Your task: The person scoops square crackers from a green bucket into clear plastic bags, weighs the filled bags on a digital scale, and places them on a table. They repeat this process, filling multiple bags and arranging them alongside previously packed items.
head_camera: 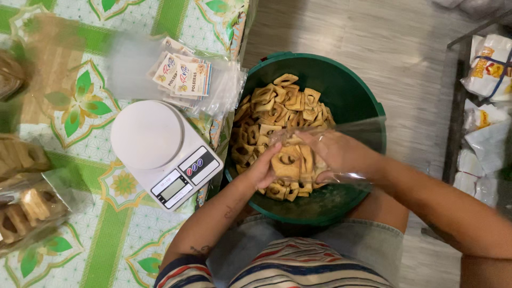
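Striped shirt [298, 266] lowest in frame, the person seated over a round dark-green plastic tub [341, 80] of tan, hole-cut biscuits [277, 104]. Right hand [336, 154] sits inside a clear plastic bag [346, 133] above the tub, fingers curled around biscuits. Left hand [264, 168] presses a biscuit to the bag mouth, fingers partly closed. White digital kitchen scale [160, 149] on the green-patterned tablecloth [106, 234], beside small label packets [184, 77].

Over a green bucket [341, 74] of ring-shaped biscuits [277, 106], the right hand [333, 152] held a clear bag [346, 152] while the left hand [264, 170] pushed biscuits in; a white scale [160, 146] stood at the table's [106, 245] right edge.
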